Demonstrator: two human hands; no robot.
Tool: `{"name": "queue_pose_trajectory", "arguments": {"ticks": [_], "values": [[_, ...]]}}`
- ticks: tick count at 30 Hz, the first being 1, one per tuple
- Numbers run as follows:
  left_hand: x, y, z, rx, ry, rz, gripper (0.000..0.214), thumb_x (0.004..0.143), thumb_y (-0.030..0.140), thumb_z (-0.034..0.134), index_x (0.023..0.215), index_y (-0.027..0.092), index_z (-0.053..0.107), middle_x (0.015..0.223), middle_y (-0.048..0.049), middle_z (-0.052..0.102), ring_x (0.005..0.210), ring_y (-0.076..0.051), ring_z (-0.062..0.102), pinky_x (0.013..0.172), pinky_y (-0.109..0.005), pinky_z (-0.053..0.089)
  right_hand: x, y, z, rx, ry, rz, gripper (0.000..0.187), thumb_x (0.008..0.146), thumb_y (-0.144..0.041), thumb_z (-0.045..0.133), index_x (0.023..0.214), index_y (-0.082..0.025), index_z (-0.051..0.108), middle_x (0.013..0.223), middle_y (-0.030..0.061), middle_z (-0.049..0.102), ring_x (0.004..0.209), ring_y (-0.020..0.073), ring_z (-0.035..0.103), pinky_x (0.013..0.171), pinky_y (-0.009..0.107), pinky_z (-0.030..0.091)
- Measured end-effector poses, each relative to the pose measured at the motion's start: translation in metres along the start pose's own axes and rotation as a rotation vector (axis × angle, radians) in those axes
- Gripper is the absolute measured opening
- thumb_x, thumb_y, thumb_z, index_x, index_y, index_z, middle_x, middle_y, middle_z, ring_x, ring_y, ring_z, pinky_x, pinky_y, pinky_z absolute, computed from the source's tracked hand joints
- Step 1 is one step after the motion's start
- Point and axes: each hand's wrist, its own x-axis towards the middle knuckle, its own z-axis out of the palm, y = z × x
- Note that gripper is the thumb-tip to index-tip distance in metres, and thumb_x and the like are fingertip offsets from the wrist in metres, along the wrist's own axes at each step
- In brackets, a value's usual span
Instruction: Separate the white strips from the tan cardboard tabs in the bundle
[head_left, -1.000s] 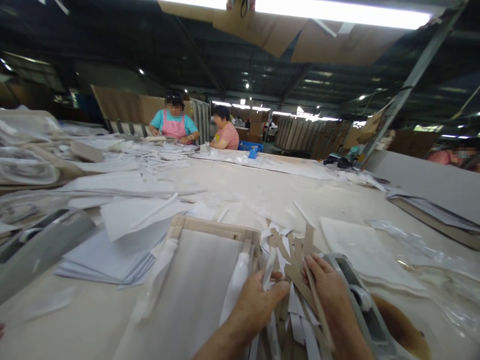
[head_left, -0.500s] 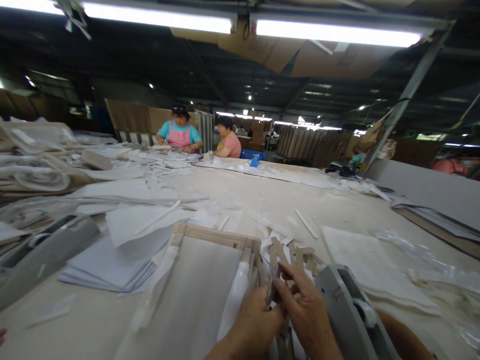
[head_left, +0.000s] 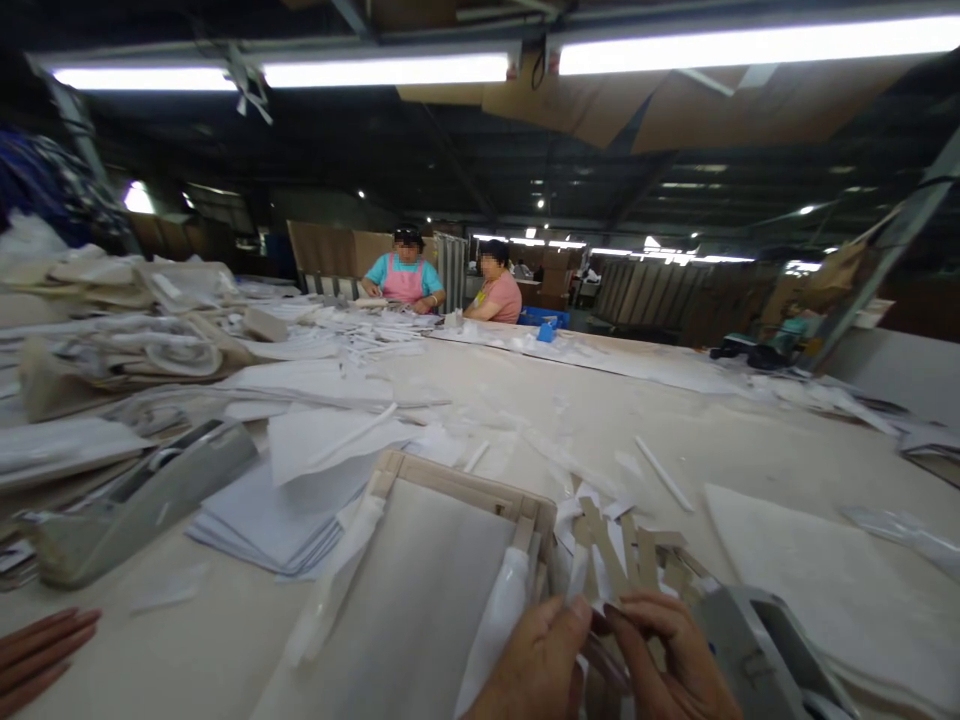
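Note:
My left hand [head_left: 536, 660] and my right hand [head_left: 667, 650] are close together at the lower right, fingers pinched, with the fingertips nearly meeting. Between them is a small thin piece, mostly hidden by the fingers, and I cannot make out what it is. Just beyond lies a pile of cut cardboard and paper strips [head_left: 604, 545]. To the left of my hands is a beige frame-like panel [head_left: 442, 560] with a pale sheet in its middle and white wrapping along both sides. A grey tape dispenser [head_left: 776, 650] stands right beside my right hand.
Another person's hand [head_left: 45, 645] rests at the left edge. A second grey dispenser [head_left: 150, 500] stands near stacked white sheets [head_left: 262, 525]. White foam sheets [head_left: 810, 570] lie at right. Two co-workers [head_left: 405, 275] sit across the table, near heaped wrapping material [head_left: 187, 330].
The view has turned left, so the scene sits further right. My hands are lower in the picture, their fingertips closer together over the thin piece. More of the other person's hand shows at left.

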Motion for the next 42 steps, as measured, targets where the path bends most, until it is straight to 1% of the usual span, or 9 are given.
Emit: {"name": "queue_pose_trajectory", "arguments": {"ticks": [7, 13, 17, 19, 24, 28, 32, 36, 42], "values": [[-0.001, -0.004, 0.001, -0.043, 0.0, 0.03, 0.046, 0.072, 0.059, 0.051, 0.085, 0.015, 0.055, 0.03, 0.0099, 0.032, 0.025, -0.007, 0.023, 0.029, -0.018, 0.026, -0.003, -0.021, -0.006, 0.155, -0.027, 0.071, 0.003, 0.084, -0.026, 0.057, 0.082, -0.024, 0.056, 0.092, -0.0003, 0.065, 0.083, 0.0125, 0.062, 0.073, 0.02, 0.049], [0.003, -0.004, -0.003, -0.121, -0.04, -0.053, 0.047, 0.068, 0.051, 0.044, 0.091, 0.012, 0.056, 0.029, 0.0077, 0.035, 0.025, -0.009, 0.028, 0.031, -0.02, 0.029, 0.002, -0.022, -0.004, 0.57, 0.075, 0.467, 0.016, 0.078, -0.032, 0.065, 0.078, -0.021, 0.054, 0.084, 0.0004, 0.065, 0.078, 0.0126, 0.062, 0.07, 0.02, 0.05], [0.002, -0.001, 0.002, -0.016, 0.095, -0.058, 0.049, 0.062, 0.042, 0.046, 0.098, 0.01, 0.052, 0.053, -0.001, 0.06, 0.036, -0.013, 0.049, 0.039, -0.022, 0.037, 0.014, -0.01, -0.018, 0.842, 0.313, 0.796, 0.026, 0.072, -0.04, 0.07, 0.085, -0.022, 0.055, 0.071, -0.003, 0.059, 0.062, 0.0097, 0.055, 0.055, 0.017, 0.047], [0.0, -0.002, 0.005, 0.051, 0.117, -0.059, 0.042, 0.066, 0.038, 0.043, 0.097, 0.012, 0.052, 0.058, -0.0013, 0.062, 0.037, -0.01, 0.048, 0.04, -0.02, 0.035, 0.019, 0.0, -0.029, 0.793, 0.311, 0.85, 0.03, 0.073, -0.044, 0.068, 0.09, -0.022, 0.056, 0.067, -0.0024, 0.057, 0.059, 0.0118, 0.053, 0.051, 0.02, 0.045], [0.001, -0.011, 0.004, 0.225, 0.022, -0.058, 0.037, 0.075, 0.037, 0.036, 0.097, 0.014, 0.054, 0.031, 0.0079, 0.038, 0.028, -0.009, 0.03, 0.032, -0.018, 0.022, 0.021, 0.019, -0.039, 0.021, -0.036, 0.431, 0.032, 0.083, -0.046, 0.05, 0.096, -0.021, 0.065, 0.095, 0.0065, 0.063, 0.091, 0.0243, 0.057, 0.079, 0.038, 0.047], [0.001, -0.015, 0.004, 0.262, -0.02, -0.058, 0.033, 0.077, 0.036, 0.036, 0.093, 0.016, 0.056, 0.033, 0.0075, 0.04, 0.027, -0.009, 0.029, 0.029, -0.017, 0.021, 0.018, 0.004, -0.027, -0.184, -0.039, 0.065, 0.026, 0.089, -0.035, 0.044, 0.098, -0.022, 0.064, 0.104, 0.0081, 0.057, 0.1, 0.0244, 0.052, 0.089, 0.044, 0.041], [-0.003, -0.014, 0.009, 0.266, -0.07, -0.007, 0.023, 0.078, 0.032, 0.037, 0.077, 0.017, 0.054, 0.031, 0.0078, 0.037, 0.026, -0.008, 0.028, 0.028, -0.016, 0.022, 0.013, -0.023, -0.018, 0.037, -0.186, 0.083, 0.018, 0.089, -0.031, 0.048, 0.1, -0.027, 0.061, 0.104, 0.0034, 0.055, 0.099, 0.0173, 0.053, 0.085, 0.03, 0.044], [-0.005, -0.012, 0.012, 0.301, -0.057, 0.009, 0.02, 0.078, 0.029, 0.039, 0.063, 0.018, 0.047, 0.03, 0.0074, 0.035, 0.026, -0.007, 0.028, 0.029, -0.016, 0.021, 0.011, -0.028, -0.015, 0.141, -0.329, 0.206, 0.02, 0.085, -0.031, 0.053, 0.103, -0.027, 0.059, 0.107, 0.002, 0.054, 0.104, 0.0177, 0.05, 0.09, 0.03, 0.04], [-0.006, -0.012, 0.009, 0.219, -0.108, 0.096, 0.032, 0.085, 0.044, 0.041, 0.083, 0.015, 0.055, 0.043, 0.0057, 0.047, 0.028, -0.005, 0.03, 0.03, -0.017, 0.022, 0.013, -0.025, -0.02, 0.366, -0.231, 0.324, 0.016, 0.082, -0.035, 0.058, 0.074, -0.021, 0.059, 0.092, 0.0023, 0.057, 0.092, 0.0184, 0.053, 0.082, 0.029, 0.041]]}}
